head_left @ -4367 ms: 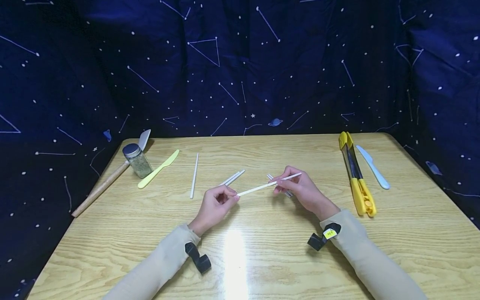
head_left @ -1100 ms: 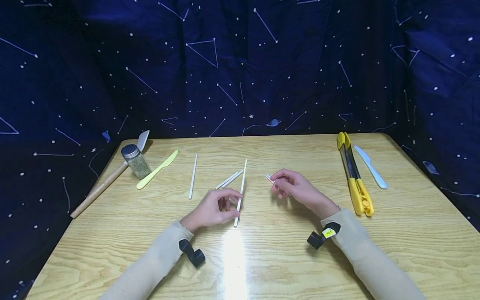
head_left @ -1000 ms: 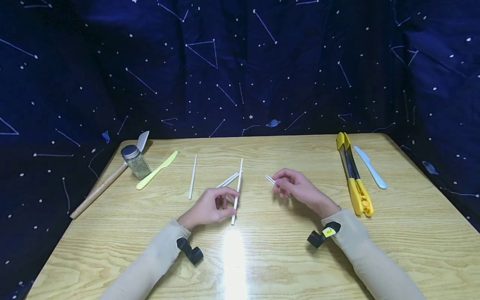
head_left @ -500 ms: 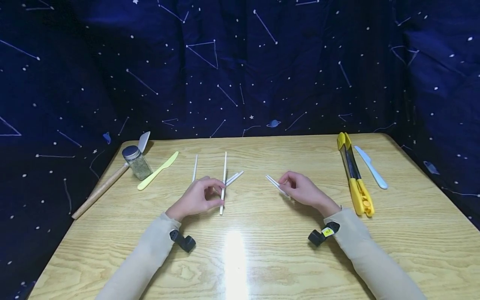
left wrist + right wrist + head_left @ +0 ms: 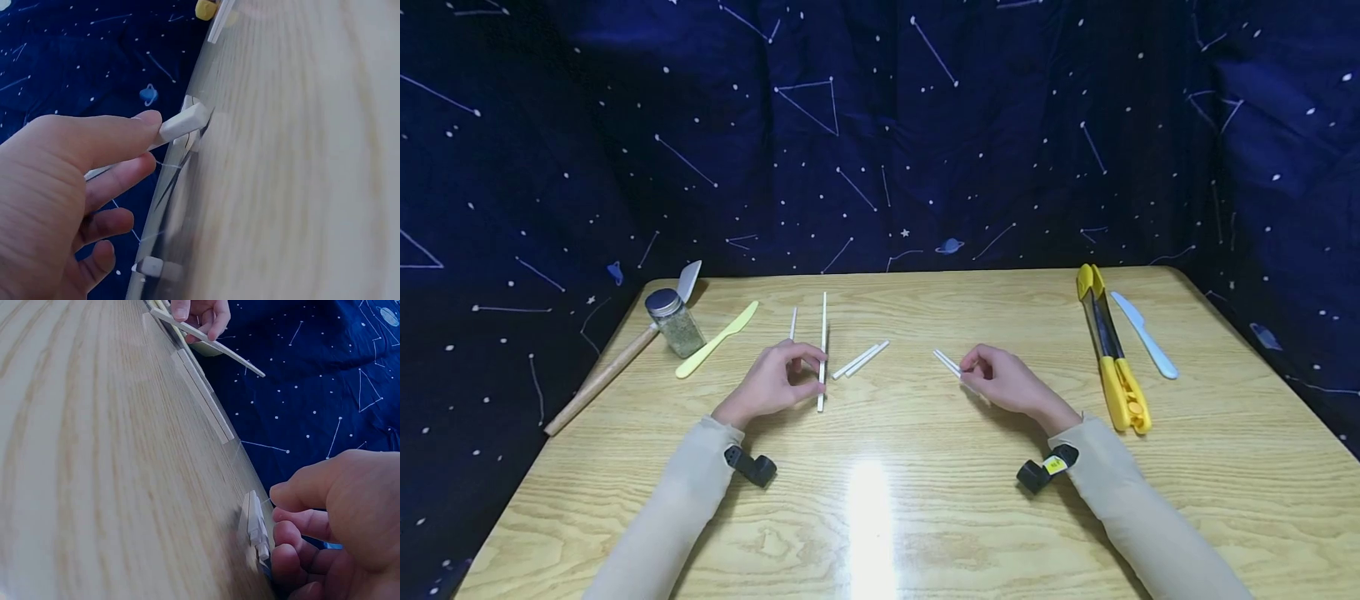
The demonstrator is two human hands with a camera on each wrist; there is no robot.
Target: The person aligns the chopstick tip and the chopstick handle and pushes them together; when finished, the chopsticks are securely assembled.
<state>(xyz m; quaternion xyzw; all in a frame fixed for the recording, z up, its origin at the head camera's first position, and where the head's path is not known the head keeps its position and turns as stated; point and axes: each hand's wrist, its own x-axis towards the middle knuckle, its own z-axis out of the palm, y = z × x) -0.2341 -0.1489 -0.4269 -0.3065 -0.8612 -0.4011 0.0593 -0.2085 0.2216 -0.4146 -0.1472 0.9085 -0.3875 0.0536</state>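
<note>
My left hand (image 5: 778,379) pinches a long white chopstick (image 5: 823,321) between thumb and fingers; it points away from me. Its square thick end (image 5: 187,122) sticks out past the thumb in the left wrist view. Behind that hand lies a second white chopstick (image 5: 793,322), partly hidden by the fingers. Two short white sticks (image 5: 861,358) lie side by side to the right of the held chopstick. My right hand (image 5: 1003,382) hangs loosely curled over another pair of short white sticks (image 5: 947,362), their near ends covered. In the right wrist view its fingers hold nothing.
At left on the wooden table (image 5: 925,517) are a yellow knife (image 5: 718,340), a glass jar (image 5: 676,323) with dried herbs and a wooden-handled spatula (image 5: 602,379). At right lie yellow-handled tongs (image 5: 1111,350) and a blue knife (image 5: 1145,335). A dark starry cloth (image 5: 880,150) hangs behind.
Both hands held the chopstick at first; the right let go. My left hand turned it to point away and carried it leftward past the middle sticks. The right hand shifted slightly right.
</note>
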